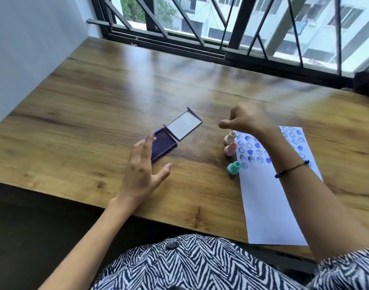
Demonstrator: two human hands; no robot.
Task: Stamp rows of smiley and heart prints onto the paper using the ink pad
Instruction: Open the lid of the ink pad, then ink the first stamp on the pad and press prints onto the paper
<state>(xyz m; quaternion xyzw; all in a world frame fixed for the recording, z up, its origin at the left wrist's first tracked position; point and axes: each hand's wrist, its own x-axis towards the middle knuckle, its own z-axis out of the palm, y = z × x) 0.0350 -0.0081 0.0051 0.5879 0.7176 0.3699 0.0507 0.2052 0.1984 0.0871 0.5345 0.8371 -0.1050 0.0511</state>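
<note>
We sit at a glossy wood-grain surface (116, 84) below a barred window (221, 24). Our left hand (140, 170) hovers spread by the open ink pad (164, 146); our right hand (246, 120) is loosely curled, empty, above the paper's (269, 201) far corner.

Your wooden table (100, 84) carries an open ink pad (165, 144) near its middle — lid (184, 126) folded back flat on the far side. To the right, three small stamps — cream (229, 138), pink (230, 149), teal (234, 168) — stand beside the paper's (269, 206) left edge, its far part printed with blue smileys and hearts.
</note>
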